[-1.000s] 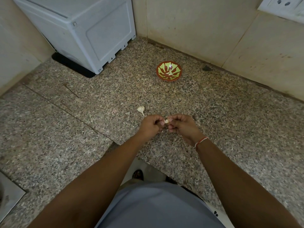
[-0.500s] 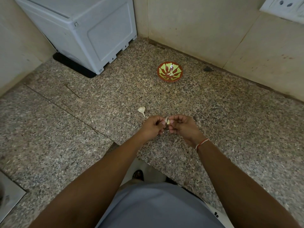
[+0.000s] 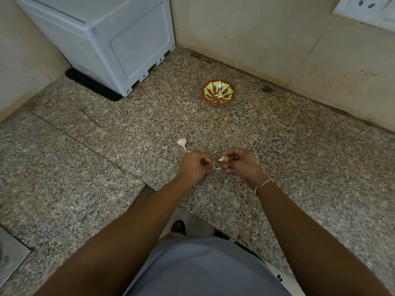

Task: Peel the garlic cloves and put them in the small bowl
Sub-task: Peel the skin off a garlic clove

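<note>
A single head-worn wide-angle view looks forward and steeply down from above the person's chest onto a granite counter [image 3: 277, 167]. Both forearms run up from the bottom edge to the hands at the centre. The far walls bend at the top edge. No second view overlaps it.

A speckled granite counter [image 3: 299, 157] runs into a wall corner. On it, toward the back left corner, stands a white plastic appliance [image 3: 111, 37] on a dark mat [image 3: 89, 86]. A small red and green bowl [image 3: 218, 92] sits near the back edge, with a dark speck [image 3: 266, 89] at the wall line. A garlic bulb piece [image 3: 182, 142] lies nearer the front edge, and a scrap of peel [image 3: 218, 168] beside it
</note>
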